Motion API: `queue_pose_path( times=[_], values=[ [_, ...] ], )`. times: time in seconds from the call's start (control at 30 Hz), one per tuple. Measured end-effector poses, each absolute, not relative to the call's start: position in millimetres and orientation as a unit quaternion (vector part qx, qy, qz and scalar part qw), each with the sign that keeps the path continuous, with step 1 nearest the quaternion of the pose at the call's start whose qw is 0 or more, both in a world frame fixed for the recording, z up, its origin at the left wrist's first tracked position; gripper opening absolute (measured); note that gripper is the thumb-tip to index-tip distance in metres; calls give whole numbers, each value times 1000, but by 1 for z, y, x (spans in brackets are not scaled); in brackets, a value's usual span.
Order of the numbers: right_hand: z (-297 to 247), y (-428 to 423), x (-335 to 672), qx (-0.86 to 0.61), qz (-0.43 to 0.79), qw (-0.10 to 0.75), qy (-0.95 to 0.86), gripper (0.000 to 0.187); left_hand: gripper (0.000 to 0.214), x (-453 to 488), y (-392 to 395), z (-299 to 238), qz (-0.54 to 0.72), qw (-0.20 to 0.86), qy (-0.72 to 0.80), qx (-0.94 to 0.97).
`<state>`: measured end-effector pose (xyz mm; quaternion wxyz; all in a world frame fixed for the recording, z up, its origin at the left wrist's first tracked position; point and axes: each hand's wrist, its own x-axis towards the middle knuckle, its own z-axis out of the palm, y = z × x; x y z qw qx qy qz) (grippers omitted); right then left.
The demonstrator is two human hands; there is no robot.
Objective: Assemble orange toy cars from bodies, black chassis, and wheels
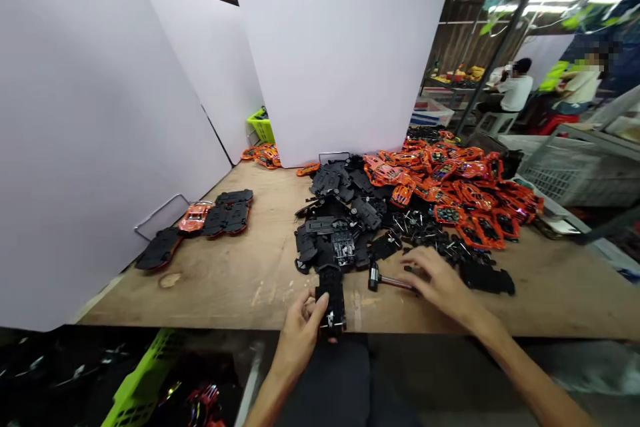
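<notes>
My left hand (303,320) is closed around a black toy car chassis (331,297), which I hold at the front edge of the table. Its underside faces up, with a metal axle near the end closest to me. To the right lies a small hammer (373,277) with a dark head and a metal shaft. Over the handle end of that hammer hovers my right hand (440,283), fingers apart and curved; whether they touch the handle is hard to make out. Just beyond the held piece is a heap of black chassis (320,227).
Orange car bodies (470,193) are piled at the right, beside loose axles and wheels (425,230). Several assembled cars (227,213) lie at the left. White panels (340,67) stand behind. Below the table sits a green crate (143,380). Two people sit in the background.
</notes>
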<state>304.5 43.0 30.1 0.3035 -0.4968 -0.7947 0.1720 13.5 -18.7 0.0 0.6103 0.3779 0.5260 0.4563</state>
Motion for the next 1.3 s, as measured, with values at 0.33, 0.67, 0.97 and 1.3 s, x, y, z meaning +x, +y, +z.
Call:
queue_pose_path(
  times=[0.33, 0.67, 0.97, 1.3],
  values=[
    [3, 8, 367, -506, 71, 193, -838, 21, 54, 45, 31, 0, 444, 608, 490, 440],
    [15, 78, 347, -514, 205, 288, -781, 19, 57, 54, -10, -12, 519, 581, 523, 344],
    [31, 135, 354, -478, 539, 521, -458, 38, 53, 47, 29, -19, 555, 535, 550, 322],
    [37, 24, 254, -430, 401, 402, -701, 35, 54, 45, 2, -11, 530, 593, 525, 304]
  ],
)
